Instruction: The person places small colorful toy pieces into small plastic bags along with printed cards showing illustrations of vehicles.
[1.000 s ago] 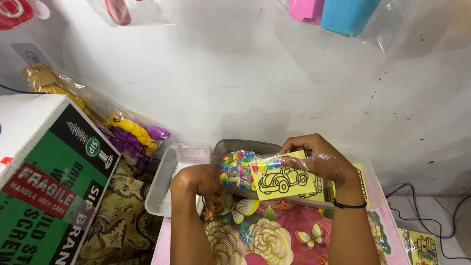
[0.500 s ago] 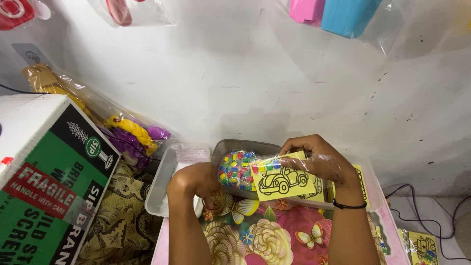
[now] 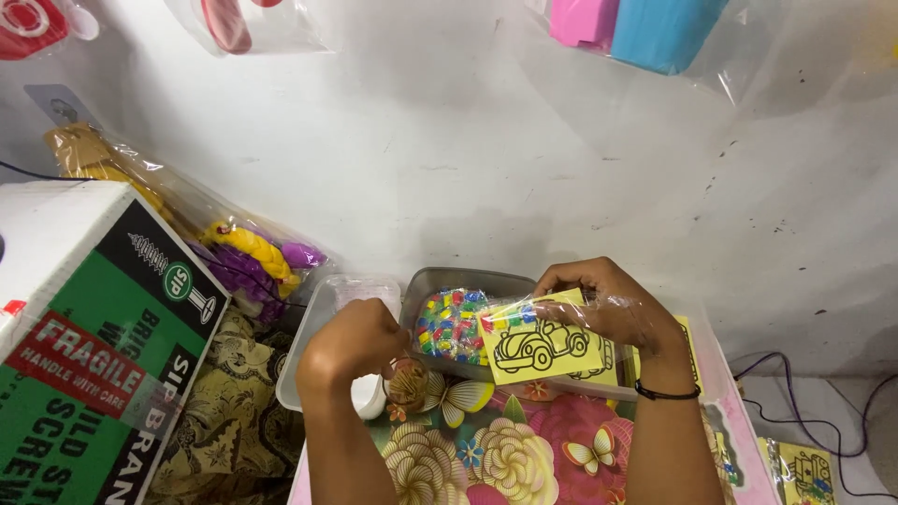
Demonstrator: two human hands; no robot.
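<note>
My right hand (image 3: 606, 301) holds a yellow card with a black car outline (image 3: 541, 347), which sits in a clear plastic sleeve, over the far edge of the flower-patterned table (image 3: 510, 458). Just behind the card is a grey tray (image 3: 468, 278) filled with small colourful beads (image 3: 447, 324). My left hand (image 3: 351, 344) hovers with curled fingers over the right end of a clear plastic box (image 3: 313, 323), left of the grey tray. A small white bowl (image 3: 370, 399) shows under its wrist. The fingertips face away, so anything in them is hidden.
A green and white cardboard box (image 3: 89, 346) stands at the left, with a patterned cloth (image 3: 224, 402) beside it. A bag of purple and yellow toys (image 3: 248, 259) leans on the white wall. Packets with pink and blue items (image 3: 636, 23) hang above. Another yellow card (image 3: 806, 472) and cables (image 3: 842, 402) lie at the right.
My left hand has lifted from the table's far edge and moved up and to the left, over the clear box. My right hand and the card have stayed in place.
</note>
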